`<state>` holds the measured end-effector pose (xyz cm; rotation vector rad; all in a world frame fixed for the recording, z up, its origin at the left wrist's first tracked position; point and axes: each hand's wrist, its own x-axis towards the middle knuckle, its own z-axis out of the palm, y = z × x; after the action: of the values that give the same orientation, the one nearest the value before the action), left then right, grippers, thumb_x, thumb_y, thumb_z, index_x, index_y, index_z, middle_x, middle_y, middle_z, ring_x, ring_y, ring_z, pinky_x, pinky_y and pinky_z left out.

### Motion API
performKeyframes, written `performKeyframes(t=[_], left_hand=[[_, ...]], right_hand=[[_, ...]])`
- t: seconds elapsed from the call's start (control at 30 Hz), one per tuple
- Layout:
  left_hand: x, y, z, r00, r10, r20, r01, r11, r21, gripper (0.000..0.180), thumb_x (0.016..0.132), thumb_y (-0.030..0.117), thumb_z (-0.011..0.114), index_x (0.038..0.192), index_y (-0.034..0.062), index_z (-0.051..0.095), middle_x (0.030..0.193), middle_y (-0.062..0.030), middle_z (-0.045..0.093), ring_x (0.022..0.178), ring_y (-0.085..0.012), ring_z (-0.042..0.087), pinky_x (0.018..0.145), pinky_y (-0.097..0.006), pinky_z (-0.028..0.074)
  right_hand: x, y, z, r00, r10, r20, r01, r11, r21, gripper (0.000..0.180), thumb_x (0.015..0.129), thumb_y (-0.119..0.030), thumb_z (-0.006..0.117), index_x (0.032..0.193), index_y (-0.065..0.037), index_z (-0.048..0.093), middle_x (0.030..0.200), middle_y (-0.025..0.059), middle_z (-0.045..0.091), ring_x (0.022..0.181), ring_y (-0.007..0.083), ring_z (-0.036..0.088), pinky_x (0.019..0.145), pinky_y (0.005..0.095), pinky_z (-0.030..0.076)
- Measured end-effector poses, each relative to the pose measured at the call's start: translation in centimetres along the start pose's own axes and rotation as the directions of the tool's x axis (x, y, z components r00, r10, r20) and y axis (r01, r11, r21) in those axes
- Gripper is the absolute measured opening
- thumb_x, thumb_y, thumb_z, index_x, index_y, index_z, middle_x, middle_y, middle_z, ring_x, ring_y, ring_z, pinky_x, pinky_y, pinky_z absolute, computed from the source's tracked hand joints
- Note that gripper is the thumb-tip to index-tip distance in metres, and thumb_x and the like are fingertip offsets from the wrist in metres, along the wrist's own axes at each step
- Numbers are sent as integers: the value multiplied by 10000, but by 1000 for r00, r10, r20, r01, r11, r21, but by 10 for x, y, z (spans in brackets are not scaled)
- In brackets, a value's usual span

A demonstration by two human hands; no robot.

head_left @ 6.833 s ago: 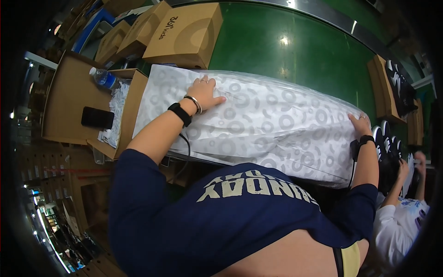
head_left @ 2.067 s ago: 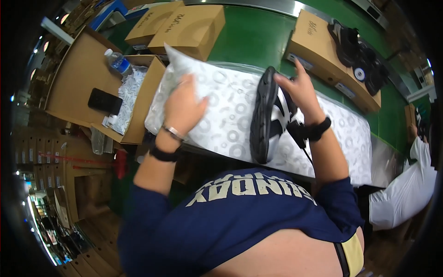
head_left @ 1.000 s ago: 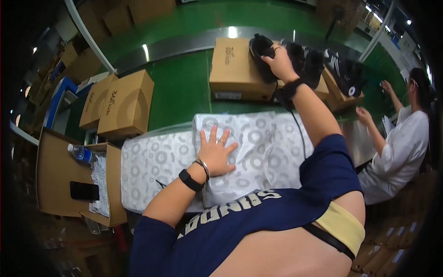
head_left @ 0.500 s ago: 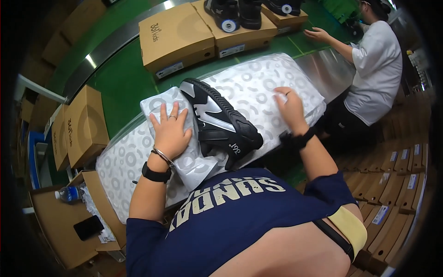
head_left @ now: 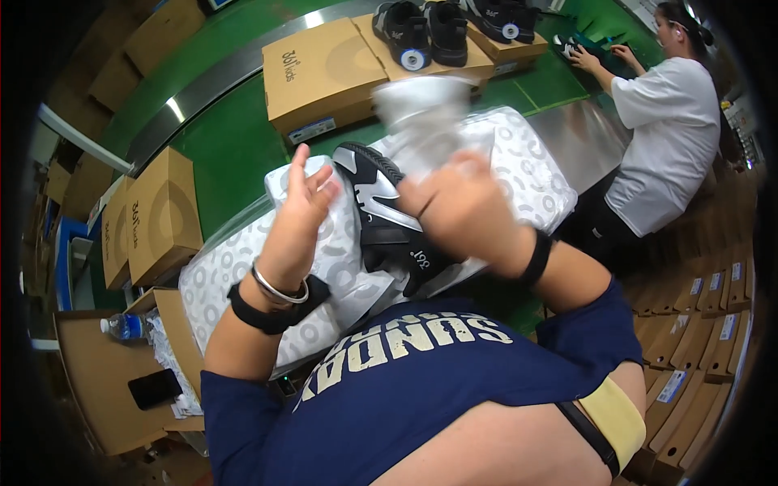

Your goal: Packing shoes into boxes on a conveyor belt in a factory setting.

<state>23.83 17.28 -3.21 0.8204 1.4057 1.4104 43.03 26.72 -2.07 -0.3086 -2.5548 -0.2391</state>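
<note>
A black and silver sneaker (head_left: 383, 212) lies on its side on a stack of white sheets of wrapping paper (head_left: 519, 158) with a grey ring pattern. Beside it, to the left, is a folded piece of the same paper (head_left: 332, 243). My left hand (head_left: 301, 206) is raised over that folded piece, fingers apart, holding nothing. Over the sneaker's right side my right hand (head_left: 466, 211) is closed and smeared by motion. From it a blurred white sheet of wrapping paper (head_left: 425, 109) sticks up. The hand hides part of the sneaker.
Brown shoe boxes (head_left: 324, 81) stand at the back, with black sneakers (head_left: 446, 32) on top. More boxes (head_left: 162, 215) are at left, above an open carton (head_left: 93, 381) holding a bottle and a phone. A co-worker (head_left: 668, 138) handles a shoe at far right; shelved boxes (head_left: 689, 324) are below.
My left hand has lifted off the folded paper. My right hand has swung left over the sneaker, bringing up a white sheet of wrapping paper. The co-worker's hands now reach a shoe.
</note>
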Motion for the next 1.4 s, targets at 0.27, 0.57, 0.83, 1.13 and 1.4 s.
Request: performKeyframes(t=[0.27, 0.57, 0.83, 1.13, 1.4], left_hand=[[23, -22, -51, 921, -19, -388, 14, 1000, -16, 614, 676, -52, 570, 1230, -20, 308, 933, -119, 546, 750, -159, 564, 666, -255, 469], [58, -64, -117, 805, 198, -559, -76, 970, 233, 493, 665, -30, 633, 1129, -13, 468, 782, -52, 571, 605, -107, 541, 532, -217, 442], [73, -36, -95, 732, 524, -435, 171, 476, 862, 1020, 565, 229, 769, 1356, 74, 144, 1316, -284, 243, 1204, -392, 295, 976, -399, 281], [107, -46, -126, 995, -1, -103, 97, 348, 932, 701, 638, 451, 687, 1158, 23, 493, 1148, -223, 503, 1114, -315, 446, 959, -372, 308], [12, -59, -97, 945, 276, -177, -36, 624, 780, 919, 661, 339, 709, 1352, 51, 177, 1379, -252, 157, 1277, -426, 113, 1021, -448, 193]], right_hand=[[51, -24, -24, 791, -290, -538, 587, 606, 537, 125, 737, -157, 551, 832, -77, 561, 752, 43, 575, 753, 186, 577, 817, 392, 414], [143, 130, 196, 958, 220, 185, -253, 951, 176, 582, 607, -272, 725, 1140, -140, 529, 1095, 177, 525, 987, 321, 514, 847, 394, 407], [124, 107, 242, 976, 188, 113, -210, 949, 235, 898, 658, -197, 673, 1352, -24, 130, 1154, 236, 459, 1070, 352, 458, 890, 387, 376], [90, 109, 195, 463, 589, 662, -337, -574, 746, 340, 860, -209, 377, 1063, 53, 452, 1026, 191, 530, 862, 298, 581, 691, 420, 514], [9, 86, 108, 443, 45, 895, -896, 59, 440, 1005, 693, -358, 676, 1353, 20, 20, 1242, 183, 394, 1011, 201, 476, 753, 297, 429]])
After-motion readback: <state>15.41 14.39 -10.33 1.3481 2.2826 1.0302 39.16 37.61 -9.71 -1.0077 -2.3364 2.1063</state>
